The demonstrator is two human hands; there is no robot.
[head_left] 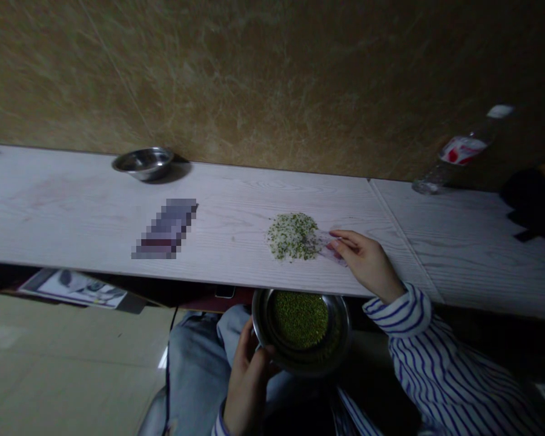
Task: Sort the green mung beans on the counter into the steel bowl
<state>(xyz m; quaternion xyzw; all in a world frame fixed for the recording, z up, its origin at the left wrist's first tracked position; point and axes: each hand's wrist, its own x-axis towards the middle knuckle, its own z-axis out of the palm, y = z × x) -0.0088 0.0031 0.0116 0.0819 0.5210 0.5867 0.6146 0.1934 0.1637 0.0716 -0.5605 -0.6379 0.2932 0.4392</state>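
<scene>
My left hand grips the left rim of a metal bowl, fingers outside and thumb over the edge. Small green beans, like mung beans, cover its bottom. The bowl is held over the lap, just below the table's front edge. On the tabletop lies a spread pile of green beans mixed with white grains. At the pile's right side, my right hand pinches a thin, pale purple, partly see-through sheet. The sheet's left edge touches the pile; its exact kind I cannot tell.
A second metal bowl stands by the wall at the back left. A blurred-out flat object lies in front of it. A clear plastic bottle stands at the right, near a dark item. Below the table is an open shelf with papers.
</scene>
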